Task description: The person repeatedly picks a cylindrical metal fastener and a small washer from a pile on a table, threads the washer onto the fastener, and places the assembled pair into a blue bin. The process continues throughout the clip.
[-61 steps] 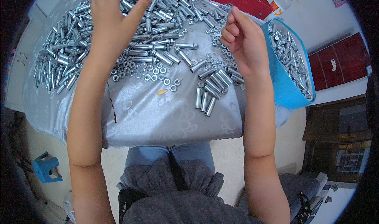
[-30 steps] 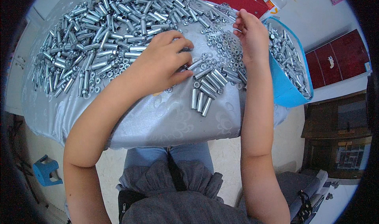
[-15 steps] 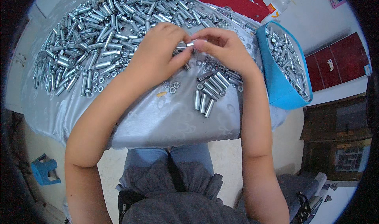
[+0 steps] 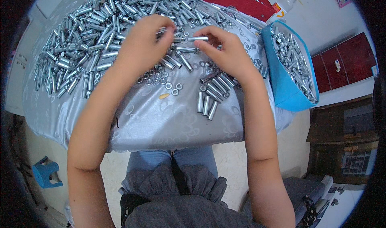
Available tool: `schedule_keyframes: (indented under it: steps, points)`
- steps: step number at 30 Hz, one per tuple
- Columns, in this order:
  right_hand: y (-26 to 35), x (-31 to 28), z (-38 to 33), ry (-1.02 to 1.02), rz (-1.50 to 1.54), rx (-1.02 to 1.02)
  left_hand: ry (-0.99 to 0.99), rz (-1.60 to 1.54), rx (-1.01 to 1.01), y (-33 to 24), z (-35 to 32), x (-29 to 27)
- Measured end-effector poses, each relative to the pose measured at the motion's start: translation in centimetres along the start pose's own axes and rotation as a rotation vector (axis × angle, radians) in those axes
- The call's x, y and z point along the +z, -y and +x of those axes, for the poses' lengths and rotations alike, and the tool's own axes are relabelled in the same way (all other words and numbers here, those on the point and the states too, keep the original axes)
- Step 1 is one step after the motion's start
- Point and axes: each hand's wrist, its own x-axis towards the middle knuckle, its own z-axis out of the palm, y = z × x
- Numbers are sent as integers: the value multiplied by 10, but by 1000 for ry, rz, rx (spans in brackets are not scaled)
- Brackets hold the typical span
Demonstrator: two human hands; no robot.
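My right hand (image 4: 227, 49) is curled with thumb and forefinger around a short shiny metal sleeve (image 4: 198, 38), which lies level between the fingertips. My left hand (image 4: 146, 41) hovers over the near edge of a big heap of metal sleeve anchors (image 4: 108, 17). Its fingers are curled but smeared by motion, so whether they hold a piece is unclear. Between the hands lie loose sleeves (image 4: 186, 50) and nuts. Below my right hand sits a small group of sleeves (image 4: 217, 87), several roughly side by side. A few hex nuts (image 4: 175, 92) rest to their left.
A blue fabric bin (image 4: 287, 81) full of metal anchors stands at the table's right edge. Behind it are a red box (image 4: 237, 3) with more metal parts and a plastic bottle (image 4: 284, 5). A silvery cloth (image 4: 161, 123) covers the table. A blue stool (image 4: 46, 172) stands on the floor at left.
My hands were together at a metal piece and are now apart. The left has moved left and slightly away from me; the right has shifted slightly left, with the sleeve at its fingertips.
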Motion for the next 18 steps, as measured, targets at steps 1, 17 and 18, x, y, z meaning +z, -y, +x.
schedule_keyframes:
  steps: [1, 17, 18]
  points:
    - [0, -1, -1, -35, -48, -36, -52, 126, -32, 8, 2, -7]
    - [4, -5, -2, -45, -133, -127, 276, 942, -291, 49, 7, -41]
    - [3, -4, -2, -33, -136, -125, 297, 917, -315, 45, 9, -41]
